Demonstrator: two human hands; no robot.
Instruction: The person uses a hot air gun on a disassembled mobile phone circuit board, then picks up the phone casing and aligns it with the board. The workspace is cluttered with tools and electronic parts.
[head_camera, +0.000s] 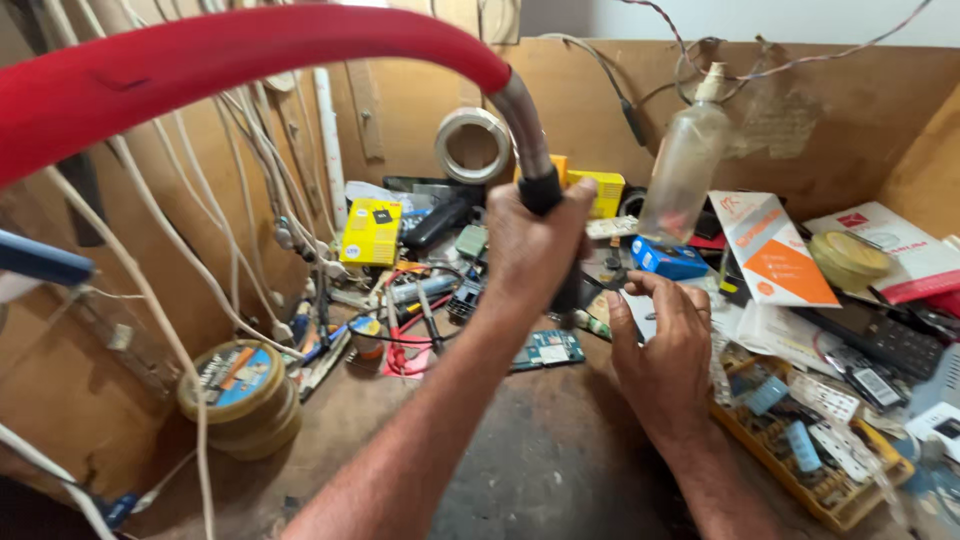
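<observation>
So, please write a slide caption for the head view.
Left hand grips a red-sleeved hose; right hand hovers over cluttered workbench.

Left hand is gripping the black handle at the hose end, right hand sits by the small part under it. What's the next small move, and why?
Probably lower the nozzle a little. The left hand grips the black handle upright, its tip hidden behind the hand; the right hand rests open beside a small part on the bench. Whether the tip touches it cannot be told.

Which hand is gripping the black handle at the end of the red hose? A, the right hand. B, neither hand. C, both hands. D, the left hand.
D: the left hand wraps the black handle below the red hose; the right hand is lower, off the handle.
</observation>
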